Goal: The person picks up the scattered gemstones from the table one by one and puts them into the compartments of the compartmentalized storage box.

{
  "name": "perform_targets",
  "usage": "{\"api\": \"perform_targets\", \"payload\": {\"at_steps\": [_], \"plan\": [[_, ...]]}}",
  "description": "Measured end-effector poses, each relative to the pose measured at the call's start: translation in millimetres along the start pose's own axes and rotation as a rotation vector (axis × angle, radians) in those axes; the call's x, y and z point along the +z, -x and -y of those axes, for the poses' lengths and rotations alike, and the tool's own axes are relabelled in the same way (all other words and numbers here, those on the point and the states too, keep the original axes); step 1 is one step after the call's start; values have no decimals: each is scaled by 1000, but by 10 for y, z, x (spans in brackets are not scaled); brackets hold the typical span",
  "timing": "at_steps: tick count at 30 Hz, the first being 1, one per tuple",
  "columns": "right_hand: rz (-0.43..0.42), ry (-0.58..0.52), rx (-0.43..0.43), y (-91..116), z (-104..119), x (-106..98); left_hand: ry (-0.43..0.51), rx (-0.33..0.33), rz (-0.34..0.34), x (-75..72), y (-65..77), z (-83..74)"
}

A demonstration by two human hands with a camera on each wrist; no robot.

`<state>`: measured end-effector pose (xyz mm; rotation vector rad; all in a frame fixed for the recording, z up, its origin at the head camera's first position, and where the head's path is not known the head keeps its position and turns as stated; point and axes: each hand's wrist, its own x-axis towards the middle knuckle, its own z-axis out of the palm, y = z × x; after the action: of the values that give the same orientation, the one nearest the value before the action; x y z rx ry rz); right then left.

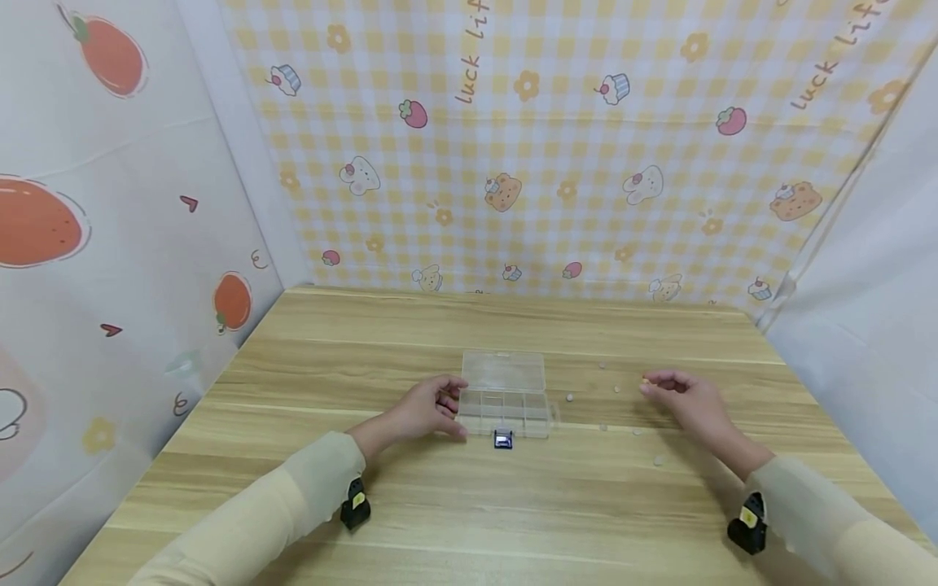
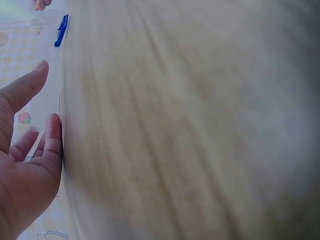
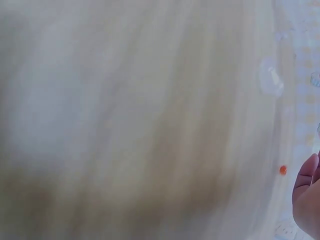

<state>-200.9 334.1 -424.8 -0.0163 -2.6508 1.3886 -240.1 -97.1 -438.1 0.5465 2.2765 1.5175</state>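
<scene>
A clear plastic compartment box (image 1: 475, 426) lies on the wooden table, its lid (image 1: 503, 372) folded back and a blue latch (image 1: 502, 439) at the front. Around its left end sits my left hand (image 1: 428, 406), thumb at the front corner, fingertips by the hinge side. The left wrist view shows that thumb straight and the fingers relaxed. Out to the right, my right hand (image 1: 687, 400) reaches low with bent fingers, thumb and index tips right at a tiny orange bead (image 1: 646, 381). In the right wrist view the orange bead (image 3: 283, 170) shows apart from the visible fingers (image 3: 305, 177).
Several small whitish pieces lie scattered between the box and my right hand, one (image 1: 569, 398) close to the box and another (image 1: 658, 461) nearer the front. A patterned curtain (image 1: 557, 163) stands behind the table (image 1: 469, 521), with pale sheets at both sides.
</scene>
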Motion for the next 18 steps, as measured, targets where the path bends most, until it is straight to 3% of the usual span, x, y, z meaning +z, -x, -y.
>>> {"api": "perform_targets", "payload": {"at_steps": [8,18], "plan": [[30,-106,-4,-84,162,195,2,2,5,-3,-12,9],[130,-205,-21,-127,445,536,33,-2,28,-21,-16,13]]}}
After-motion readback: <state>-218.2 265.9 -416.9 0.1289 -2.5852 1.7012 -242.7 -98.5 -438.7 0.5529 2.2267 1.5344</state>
